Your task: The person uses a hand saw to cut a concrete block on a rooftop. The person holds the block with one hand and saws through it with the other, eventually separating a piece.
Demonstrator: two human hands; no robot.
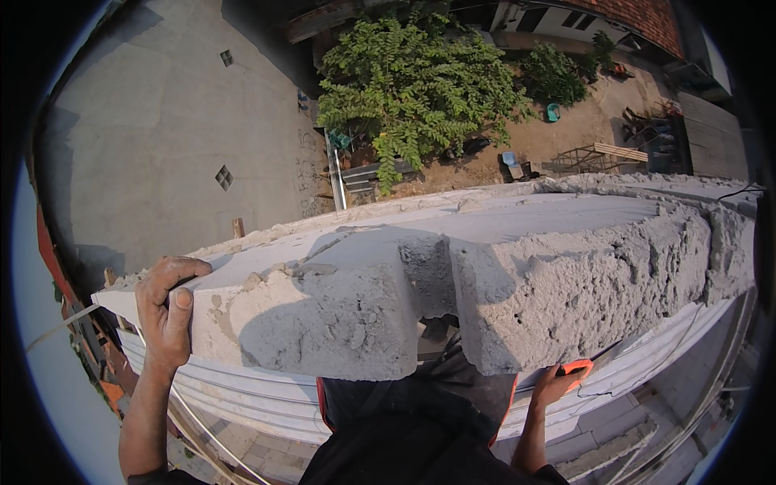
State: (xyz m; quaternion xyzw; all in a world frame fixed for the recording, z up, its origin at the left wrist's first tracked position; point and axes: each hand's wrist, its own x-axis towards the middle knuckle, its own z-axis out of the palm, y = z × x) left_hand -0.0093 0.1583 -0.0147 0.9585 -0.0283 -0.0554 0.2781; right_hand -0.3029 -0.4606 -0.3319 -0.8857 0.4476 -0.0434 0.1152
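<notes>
My left hand (pixel 166 311) grips the left end of a white block wall top (pixel 533 222) coated with rough grey mortar (pixel 566 291); the fingers curl over the upper edge and the thumb presses the near face. Lower right, under the mortar overhang, my right hand (pixel 554 386) is closed around an orange-handled tool (pixel 575 368), most of which is hidden behind the mortar. A gap (pixel 432 283) splits the mortar layer in the middle.
Stacked white blocks (pixel 242 388) form the wall below. Far beneath lie a grey plastered wall (pixel 178 137), a leafy tree (pixel 416 85), a dirt yard (pixel 566 129) with timber and tiled roofs. A thin string (pixel 56 330) runs off the left end.
</notes>
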